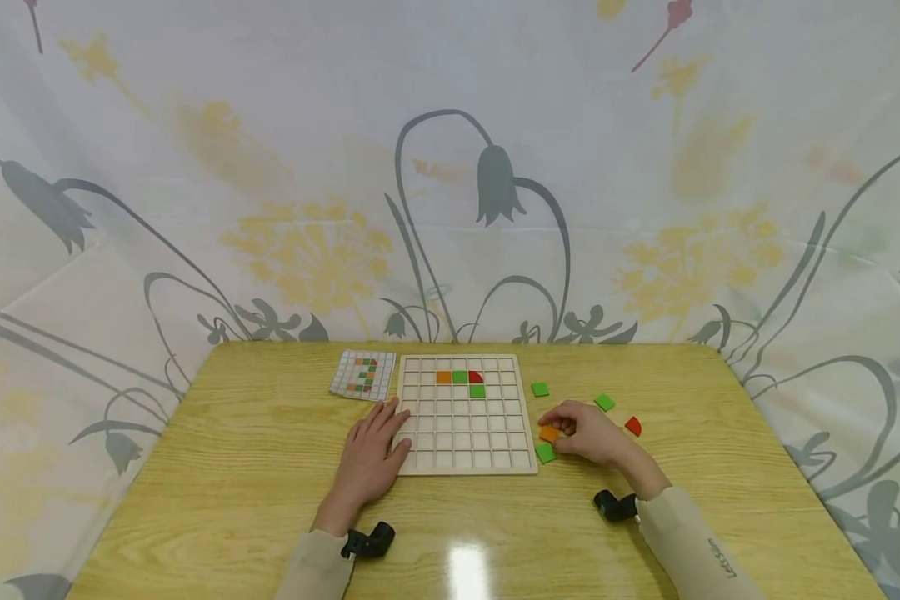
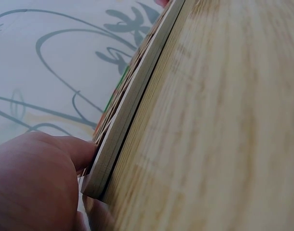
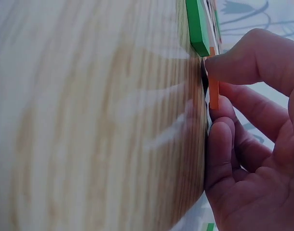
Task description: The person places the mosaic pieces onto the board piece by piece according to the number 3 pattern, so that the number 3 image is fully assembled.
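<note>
A wooden grid board [image 1: 427, 467] lies flat on the table. One orange square, two green squares and a red quarter-round tile [image 1: 476, 377] sit in its upper cells. My left hand [image 1: 371, 450] rests with spread fingers along the board's left edge; its thumb [image 2: 82, 151] touches the frame in the left wrist view. To the right of the board, my right hand [image 1: 588, 432] pinches an orange square tile [image 3: 214, 91] between thumb and fingers, just over the tabletop. Close by the held tile lies a green square tile [image 1: 545, 452], larger in the right wrist view.
A pattern card [image 1: 363, 375] showing a coloured figure lies at the board's upper left. More loose tiles are on the right: a green square [image 1: 540, 389], another green square [image 1: 604, 402] and a red quarter-round [image 1: 633, 426]. A flowered curtain [image 1: 450, 250] hangs behind the table.
</note>
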A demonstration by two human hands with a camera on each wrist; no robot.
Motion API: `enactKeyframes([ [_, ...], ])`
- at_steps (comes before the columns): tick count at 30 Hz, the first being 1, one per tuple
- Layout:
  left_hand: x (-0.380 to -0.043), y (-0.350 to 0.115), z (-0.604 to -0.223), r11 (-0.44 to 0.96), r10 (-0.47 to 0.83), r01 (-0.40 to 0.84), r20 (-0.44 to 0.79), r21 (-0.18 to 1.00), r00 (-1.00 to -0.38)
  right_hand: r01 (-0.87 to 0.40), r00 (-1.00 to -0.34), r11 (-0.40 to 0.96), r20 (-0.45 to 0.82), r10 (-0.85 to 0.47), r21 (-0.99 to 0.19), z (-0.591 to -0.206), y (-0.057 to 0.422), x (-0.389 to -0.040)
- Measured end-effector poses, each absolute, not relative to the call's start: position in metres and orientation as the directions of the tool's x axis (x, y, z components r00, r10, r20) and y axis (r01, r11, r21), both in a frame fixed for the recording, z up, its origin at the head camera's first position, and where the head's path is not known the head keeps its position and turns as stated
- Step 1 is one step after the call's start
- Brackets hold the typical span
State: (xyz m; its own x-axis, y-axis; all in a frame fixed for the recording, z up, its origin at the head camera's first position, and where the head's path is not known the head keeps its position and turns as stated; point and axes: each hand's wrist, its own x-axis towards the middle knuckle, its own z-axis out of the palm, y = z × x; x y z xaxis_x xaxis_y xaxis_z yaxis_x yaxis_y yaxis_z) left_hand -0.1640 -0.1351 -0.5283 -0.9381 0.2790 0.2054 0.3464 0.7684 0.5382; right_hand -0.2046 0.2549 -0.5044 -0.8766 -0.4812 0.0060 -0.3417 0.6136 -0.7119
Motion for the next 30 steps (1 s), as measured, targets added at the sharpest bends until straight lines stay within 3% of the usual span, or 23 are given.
enactKeyframes([
  [17,-0.165,-0.136,-0.531,0.765,0.28,0.348,0.206,0.543,-0.938,-0.282,-0.903,0.606,-0.008,-0.43,-0.744,-0.5,0.255,-0.208],
  [30,-0.165,-0.134,-0.528,0.77,0.279,0.346,0.206,0.535,-0.938,-0.352,-0.9,0.606,0.081,-0.428,-0.713,-0.496,0.23,-0.215],
])
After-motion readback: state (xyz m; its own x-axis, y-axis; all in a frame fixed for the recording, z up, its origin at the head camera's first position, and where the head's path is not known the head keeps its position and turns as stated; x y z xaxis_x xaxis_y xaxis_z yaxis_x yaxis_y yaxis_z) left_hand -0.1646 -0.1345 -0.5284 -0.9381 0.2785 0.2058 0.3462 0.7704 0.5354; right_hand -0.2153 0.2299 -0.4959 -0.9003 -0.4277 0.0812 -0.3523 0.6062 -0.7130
